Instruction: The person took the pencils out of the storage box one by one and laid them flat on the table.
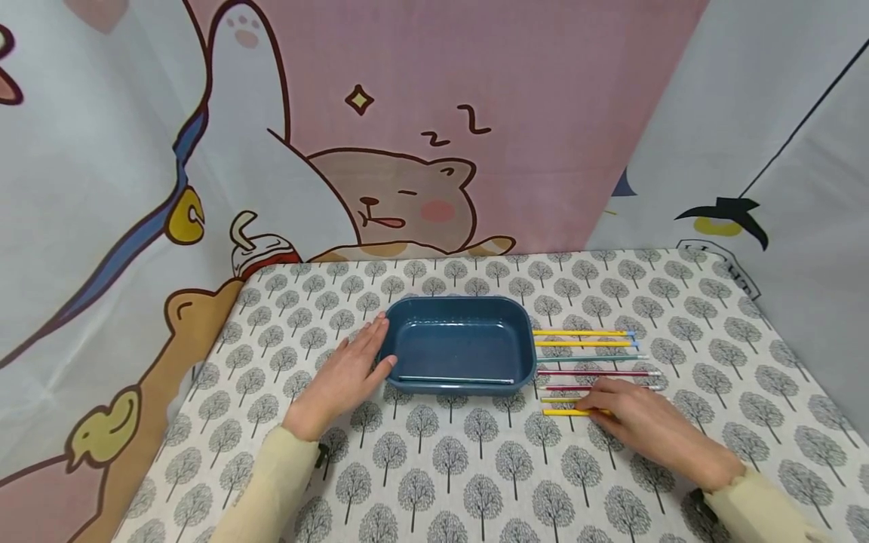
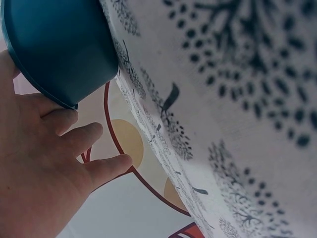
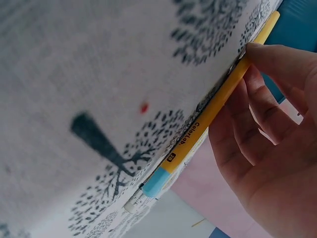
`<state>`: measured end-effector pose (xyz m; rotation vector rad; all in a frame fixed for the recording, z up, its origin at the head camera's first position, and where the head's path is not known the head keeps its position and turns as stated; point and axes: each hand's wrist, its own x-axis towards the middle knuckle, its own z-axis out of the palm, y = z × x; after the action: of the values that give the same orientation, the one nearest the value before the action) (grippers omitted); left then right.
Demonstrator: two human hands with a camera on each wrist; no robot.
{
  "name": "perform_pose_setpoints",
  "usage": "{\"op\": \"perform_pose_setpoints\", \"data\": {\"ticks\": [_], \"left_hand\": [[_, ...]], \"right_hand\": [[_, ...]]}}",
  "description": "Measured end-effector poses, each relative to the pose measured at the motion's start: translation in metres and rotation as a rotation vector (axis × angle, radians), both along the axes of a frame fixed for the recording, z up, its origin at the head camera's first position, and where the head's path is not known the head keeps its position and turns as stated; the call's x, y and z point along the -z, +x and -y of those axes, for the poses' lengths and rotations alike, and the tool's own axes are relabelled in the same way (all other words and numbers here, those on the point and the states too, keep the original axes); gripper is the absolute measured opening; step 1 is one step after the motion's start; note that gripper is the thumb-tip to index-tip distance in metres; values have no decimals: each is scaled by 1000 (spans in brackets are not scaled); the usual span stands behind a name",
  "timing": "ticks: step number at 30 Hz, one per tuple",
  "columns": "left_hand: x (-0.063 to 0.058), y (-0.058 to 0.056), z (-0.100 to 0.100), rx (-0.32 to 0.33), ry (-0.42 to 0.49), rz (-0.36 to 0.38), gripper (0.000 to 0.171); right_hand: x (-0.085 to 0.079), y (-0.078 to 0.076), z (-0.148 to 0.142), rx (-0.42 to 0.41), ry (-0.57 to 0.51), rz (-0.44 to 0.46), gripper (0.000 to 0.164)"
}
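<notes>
A dark blue rectangular basin (image 1: 455,303) stands on the cloth, with one dark pencil (image 1: 455,381) lying along its near inner side. My left hand (image 1: 346,377) rests against the basin's left end, fingers outstretched and touching the rim. To the right of the basin, several pencils lie in a loose row. My right hand (image 1: 638,418) pinches the nearest one, a yellow pencil (image 3: 198,124) with a light blue end, between thumb and fingers. That pencil is at the cloth's surface. Just beyond it lies another yellowish pencil (image 1: 553,400), partly hidden by the hand.
Farther back in the row are two yellow pencils (image 1: 577,332), a green pencil (image 1: 584,358) and dark red pencils (image 1: 591,372). A tree-patterned cloth (image 1: 448,475) covers the table. Cartoon-printed curtains (image 1: 529,151) hang behind and at both sides.
</notes>
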<state>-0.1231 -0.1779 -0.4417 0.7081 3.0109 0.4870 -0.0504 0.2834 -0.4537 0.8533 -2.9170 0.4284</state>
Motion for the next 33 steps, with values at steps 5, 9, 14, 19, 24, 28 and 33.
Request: {"op": "perform_pose_setpoints", "data": {"ticks": [5, 9, 14, 19, 24, 28, 33], "left_hand": [[1, 0, 0, 5, -3, 5, 71], [0, 0, 0, 1, 0, 9, 70], [-1, -1, 0, 2, 1, 12, 70], [-1, -1, 0, 6, -6, 14, 70], [0, -2, 0, 9, -10, 6, 71], [-1, -2, 1, 8, -5, 7, 70], [0, -2, 1, 9, -9, 3, 71]], "right_hand": [[0, 0, 0, -4, 6, -8, 27], [1, 0, 0, 2, 5, -4, 27], [1, 0, 0, 18, 6, 7, 29], [-1, 1, -1, 23, 18, 21, 27], [-4, 4, -2, 46, 20, 17, 26], [-8, 7, -4, 66, 8, 8, 22], [-10, 10, -7, 48, -21, -62, 22]]}}
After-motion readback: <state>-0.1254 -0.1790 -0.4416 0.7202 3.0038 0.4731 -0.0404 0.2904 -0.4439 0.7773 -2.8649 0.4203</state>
